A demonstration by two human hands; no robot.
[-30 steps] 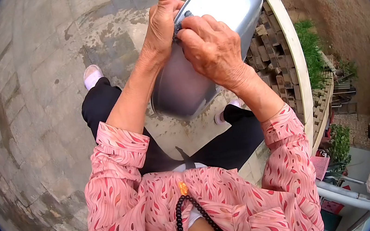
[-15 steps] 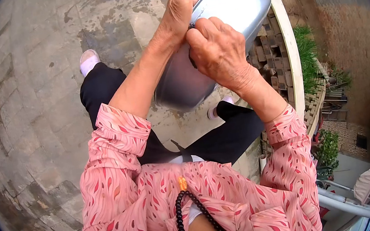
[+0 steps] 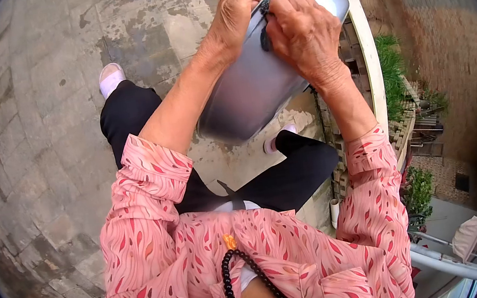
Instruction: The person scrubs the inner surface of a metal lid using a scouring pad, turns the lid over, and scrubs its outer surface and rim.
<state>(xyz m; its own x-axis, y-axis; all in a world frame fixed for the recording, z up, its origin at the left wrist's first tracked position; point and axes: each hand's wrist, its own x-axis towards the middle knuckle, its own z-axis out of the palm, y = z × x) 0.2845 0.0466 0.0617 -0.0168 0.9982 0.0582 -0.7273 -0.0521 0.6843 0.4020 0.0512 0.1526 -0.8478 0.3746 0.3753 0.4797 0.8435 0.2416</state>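
A shiny metal basin (image 3: pixel 243 91) is tilted up in front of me, over the paving between my legs. My left hand (image 3: pixel 236 16) grips its upper left rim, thumb pointing up and the other fingers partly hidden by the metal. Against the basin's surface, right of my left hand, my right hand (image 3: pixel 305 35) is closed on a dark scrubbing pad (image 3: pixel 265 38). Only the pad's edge shows beside the curled fingers.
Grey paving (image 3: pixel 57 143) spreads to the left. A pale ledge (image 3: pixel 366 42) runs down the right side, with stacked bricks beside it. Past it are green plants (image 3: pixel 392 77), a white pipe (image 3: pixel 446 260) and a brick surface (image 3: pixel 446 31).
My right hand has moved right and up across the basin with the pad, after dipping slightly lower. My left hand and the basin's upper part have shifted right in view.
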